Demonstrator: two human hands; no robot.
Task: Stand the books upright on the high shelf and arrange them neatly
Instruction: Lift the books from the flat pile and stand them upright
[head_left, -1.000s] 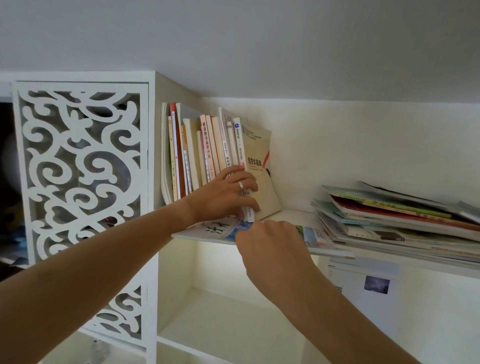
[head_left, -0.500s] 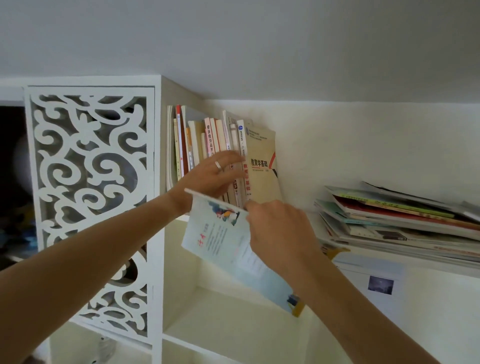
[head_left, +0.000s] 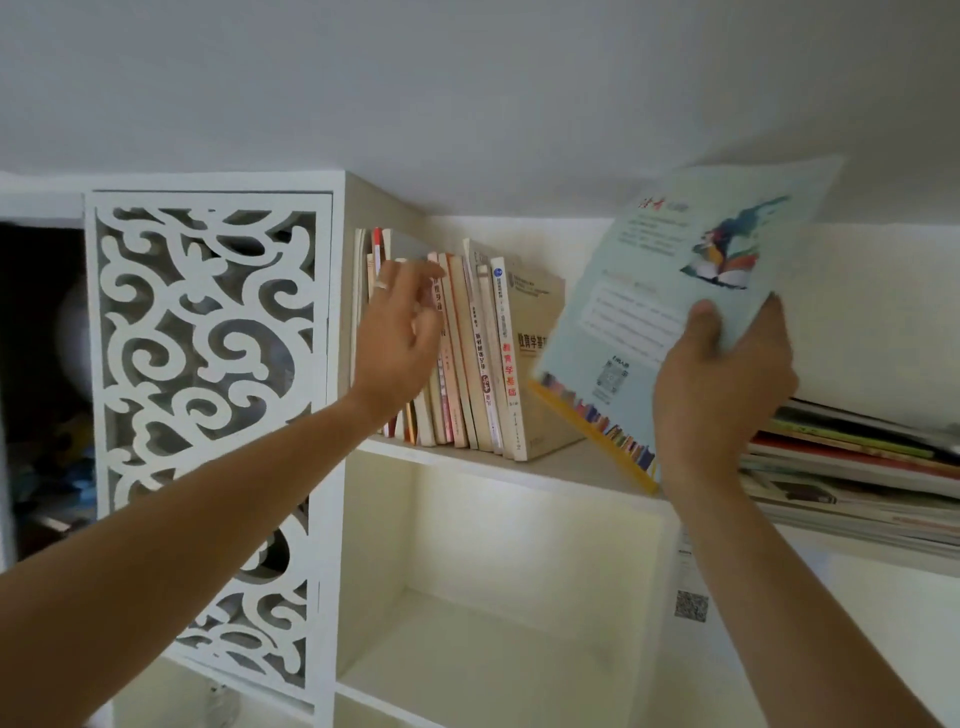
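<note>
Several books (head_left: 478, 358) stand upright at the left end of the high white shelf (head_left: 566, 465), the rightmost ones leaning left. My left hand (head_left: 402, 332) reaches to their spines with relaxed fingers, a ring on one finger. My right hand (head_left: 722, 379) grips a thin pale-blue book (head_left: 660, 312) by its right edge, thumb on the cover. This book is raised and tilted, its yellow lower edge just above the shelf to the right of the standing row. A pile of flat books and magazines (head_left: 852, 467) lies on the shelf at the right.
A white carved lattice panel (head_left: 208, 415) closes the cabinet to the left. Below the shelf is an open white compartment (head_left: 493, 597). The ceiling sits close above the shelf. A small QR-code label (head_left: 691, 605) is on the wall below the pile.
My right hand lifted the pale-blue book from the shelf's front edge and swung it up and right, now nearly upright. My left hand slid up the spines of the standing books.
</note>
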